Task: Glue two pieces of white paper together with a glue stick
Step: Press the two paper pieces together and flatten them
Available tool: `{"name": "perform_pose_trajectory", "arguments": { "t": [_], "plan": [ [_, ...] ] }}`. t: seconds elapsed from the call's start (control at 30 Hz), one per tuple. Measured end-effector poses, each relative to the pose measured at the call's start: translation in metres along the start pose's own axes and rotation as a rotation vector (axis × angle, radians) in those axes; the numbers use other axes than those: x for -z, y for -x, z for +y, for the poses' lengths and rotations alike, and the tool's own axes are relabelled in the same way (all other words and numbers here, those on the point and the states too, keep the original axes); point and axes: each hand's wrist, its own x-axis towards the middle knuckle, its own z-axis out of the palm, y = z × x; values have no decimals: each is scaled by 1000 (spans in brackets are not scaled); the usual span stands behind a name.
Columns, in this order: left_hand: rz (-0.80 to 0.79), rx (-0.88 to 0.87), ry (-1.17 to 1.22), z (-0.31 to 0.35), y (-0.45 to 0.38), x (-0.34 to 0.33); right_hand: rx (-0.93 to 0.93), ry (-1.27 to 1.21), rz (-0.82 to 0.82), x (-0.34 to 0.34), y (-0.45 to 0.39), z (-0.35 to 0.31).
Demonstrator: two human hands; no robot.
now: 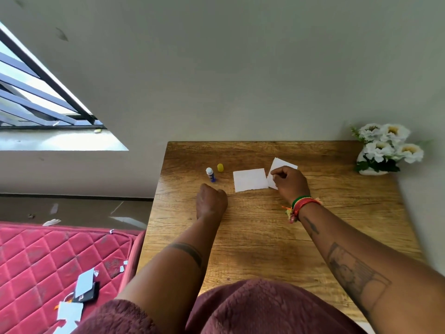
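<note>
Wood-grain tabletop (265, 237) fills the middle of the view, pushed against a plain grey wall, with a red quilted mattress (48, 256) down beyond the left arm, scattered with paper scraps. Both bare forearms reach forward over the table. The left hand (210, 201) is curled into a loose fist, knuckles up, resting on the wood and holding nothing that can be seen. Just past its knuckles stands the glue stick (210, 175), upright, a blue body with a white top, uncapped; its yellow cap (220, 167) sits a little farther on and slightly toward the right hand, apart from the stick. Between the two hands, closer to the right one, a white paper piece (250, 180) lies flat on the table. The right hand (290, 183), wrist wrapped in red, green and yellow thread bracelets (301, 206), is bent down over a second white paper piece (280, 165), fingers bunched and thumb tucked in as if pinching its near edge; the exact grip is hidden by the hand. That second piece is tilted, its corner touching or overlapping the flat piece's edge. Beyond the right hand, at the table's far corner, stands a white vase of white flowers (385, 148).
</note>
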Motion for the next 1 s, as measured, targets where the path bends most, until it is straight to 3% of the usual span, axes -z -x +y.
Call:
{"name": "perform_pose_trajectory", "arguments": {
  "t": [0.3,0.47,0.57,0.67,0.93,1.0],
  "plan": [
    [-242,-402,-124,60,23,-61,-66,14,129,21,-14,26],
    [-295,-588,-261,80,12,-77,-7,305,45,27,-38,25],
    [-316,-602,-316,82,4,-84,74,544,-95,25,-49,24],
    [-308,-619,-345,82,0,-88,81,658,-105,22,-56,22],
    [-297,-660,-393,88,2,-91,-88,553,-102,22,-67,5],
    [-302,-646,-399,89,4,-90,-160,428,-76,22,-66,2]
  ]
}}
